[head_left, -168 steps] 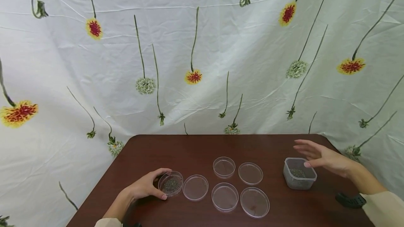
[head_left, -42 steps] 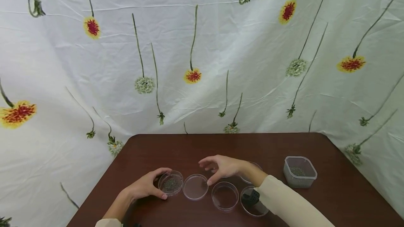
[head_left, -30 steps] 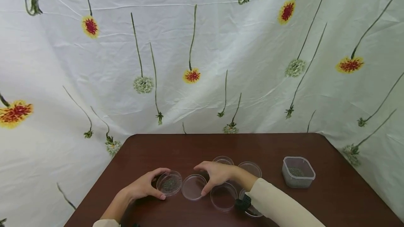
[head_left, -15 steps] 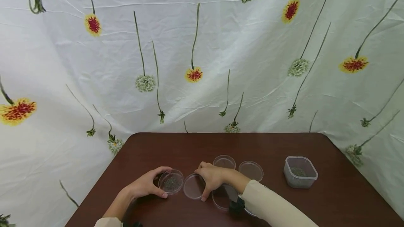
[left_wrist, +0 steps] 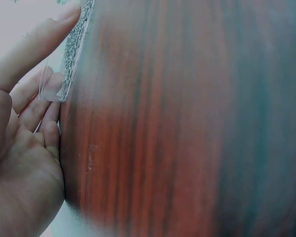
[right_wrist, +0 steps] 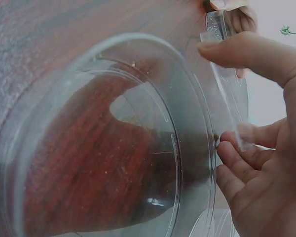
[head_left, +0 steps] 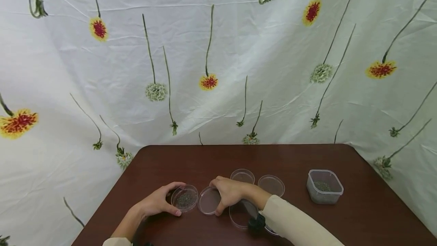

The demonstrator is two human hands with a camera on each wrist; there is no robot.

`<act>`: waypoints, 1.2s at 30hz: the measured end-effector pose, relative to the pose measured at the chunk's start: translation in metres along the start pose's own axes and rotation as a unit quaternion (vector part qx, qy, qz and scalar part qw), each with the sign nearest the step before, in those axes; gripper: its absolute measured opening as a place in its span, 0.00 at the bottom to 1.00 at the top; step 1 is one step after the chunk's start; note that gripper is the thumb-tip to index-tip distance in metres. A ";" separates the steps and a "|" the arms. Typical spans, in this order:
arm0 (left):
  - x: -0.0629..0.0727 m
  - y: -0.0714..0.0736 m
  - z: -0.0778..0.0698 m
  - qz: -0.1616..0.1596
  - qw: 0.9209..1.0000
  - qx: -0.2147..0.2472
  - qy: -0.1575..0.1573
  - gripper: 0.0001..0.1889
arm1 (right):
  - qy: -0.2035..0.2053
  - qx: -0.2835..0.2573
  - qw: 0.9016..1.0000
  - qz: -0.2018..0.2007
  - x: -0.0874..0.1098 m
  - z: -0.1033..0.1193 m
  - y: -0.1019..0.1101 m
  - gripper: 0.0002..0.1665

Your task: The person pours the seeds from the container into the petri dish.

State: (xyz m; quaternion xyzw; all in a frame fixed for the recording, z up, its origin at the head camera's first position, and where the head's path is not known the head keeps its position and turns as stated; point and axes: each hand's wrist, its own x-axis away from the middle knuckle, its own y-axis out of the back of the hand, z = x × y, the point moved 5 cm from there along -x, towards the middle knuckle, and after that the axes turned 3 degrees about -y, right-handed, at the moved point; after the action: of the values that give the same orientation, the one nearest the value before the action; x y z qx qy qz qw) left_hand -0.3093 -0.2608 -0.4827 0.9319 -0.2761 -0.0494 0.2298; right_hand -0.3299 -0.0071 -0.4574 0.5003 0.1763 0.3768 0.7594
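My left hand [head_left: 155, 202] grips the side of a clear round petri dish [head_left: 184, 199] holding fine dark grains. In the left wrist view, thumb and fingers span this dish [left_wrist: 73, 61], which stands on the table. Just right of it, my right hand [head_left: 230, 193] pinches a shallow clear petri dish lid [head_left: 207, 201] by its edge. The right wrist view shows the lid [right_wrist: 228, 94] between thumb and fingertips; whether it is off the table I cannot tell. Below that wrist, a deeper petri dish [head_left: 240, 217] is partly covered by the forearm.
Two more clear round pieces, a dish [head_left: 242, 175] and a shallow lid [head_left: 271, 186], lie behind the right forearm. Another round piece is mostly hidden under the sleeve. A square plastic tub [head_left: 324, 188] with grains stands at the right of the brown table [head_left: 191, 158].
My right hand has come from beside the tub across to the lid, and its fingers have closed on the lid's edge. The lid has shifted very slightly. My left hand stays on the dish.
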 end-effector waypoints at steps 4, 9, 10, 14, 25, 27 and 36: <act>0.000 0.000 0.000 -0.003 1.000 -0.001 0.004 0.46 | 0.005 -0.043 0.999 -0.010 0.000 -0.001 0.001 0.49; 0.000 -0.001 0.000 -0.002 1.000 0.001 0.003 0.45 | -0.002 -0.116 0.993 -0.015 0.001 -0.005 0.003 0.49; 0.000 -0.001 -0.001 -0.001 1.000 0.002 0.003 0.45 | -0.005 -0.130 0.991 -0.017 0.001 -0.006 0.003 0.49; 0.000 -0.001 -0.001 0.001 1.000 0.001 -0.001 0.45 | -0.011 -0.177 0.984 -0.023 -0.001 -0.007 0.004 0.50; 0.000 -0.002 -0.002 0.004 1.000 0.002 -0.008 0.45 | 0.001 -0.244 0.969 -0.033 -0.005 -0.005 0.007 0.49; 0.000 -0.002 -0.002 0.004 1.000 0.003 -0.008 0.45 | 0.005 -0.260 0.965 -0.034 -0.006 -0.004 0.006 0.49; 0.000 -0.002 0.000 -0.002 1.000 -0.004 -0.007 0.45 | 0.009 -0.301 0.953 -0.037 -0.010 0.001 0.005 0.49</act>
State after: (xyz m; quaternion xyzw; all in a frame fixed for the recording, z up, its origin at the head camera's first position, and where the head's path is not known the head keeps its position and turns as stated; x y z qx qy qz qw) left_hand -0.3086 -0.2597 -0.4835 0.9311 -0.2758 -0.0571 0.2318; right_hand -0.3379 -0.0143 -0.4540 0.2382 0.0795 0.3885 0.8866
